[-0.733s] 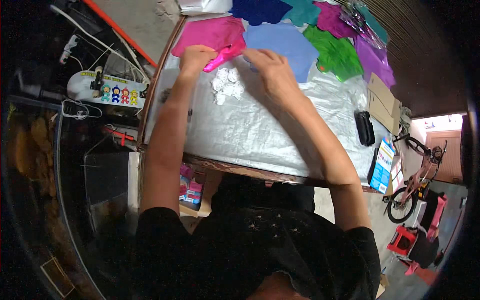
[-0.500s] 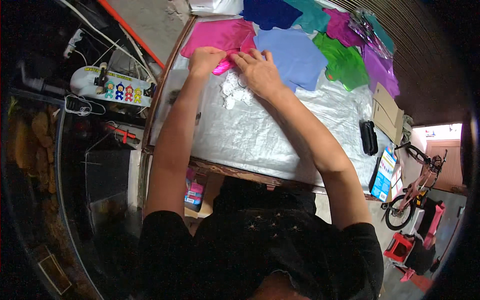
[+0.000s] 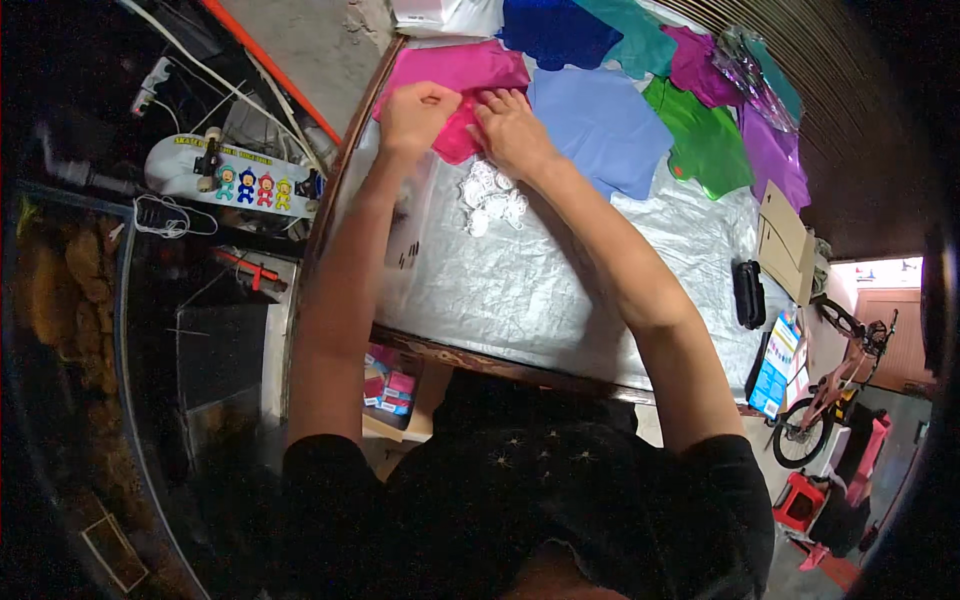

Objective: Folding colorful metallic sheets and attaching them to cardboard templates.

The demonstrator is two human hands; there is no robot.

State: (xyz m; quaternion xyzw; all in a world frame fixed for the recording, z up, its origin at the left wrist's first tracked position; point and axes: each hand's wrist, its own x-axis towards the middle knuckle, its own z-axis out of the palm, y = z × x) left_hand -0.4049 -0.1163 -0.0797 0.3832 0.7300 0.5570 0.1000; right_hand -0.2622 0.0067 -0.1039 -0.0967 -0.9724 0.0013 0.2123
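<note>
Two bare hands worked close together over a pink sheet (image 3: 455, 66), which lay partly beneath them and spread out beyond the left hand (image 3: 420, 118), with a narrower part reaching back toward the person between the two. The left hand was curled in on itself, its thumb drawn toward the forefinger and its knuckles turned up; whether a fold of pink was caught inside it could not be told. The right hand (image 3: 513, 132) was open wider, back upward, its fingers stretched out and slightly parted, the tips resting on the pink beside the left hand, well short of gripping anything. From the left hand the left forearm (image 3: 352, 255) ran back steeply toward the person, passing over a clear plastic box (image 3: 412, 235). From the right hand the right forearm (image 3: 615, 240) slanted back and outward to a bent elbow, so that both arms closed inward on the pink. Just on the near side of the right hand sat a cluster of small white pieces (image 3: 491, 198). Beside that hand, to its right, a light blue sheet (image 3: 605, 125) lay flat; farther right was a green sheet (image 3: 700, 135), and beyond its fingertips a dark blue sheet (image 3: 560, 30).
</note>
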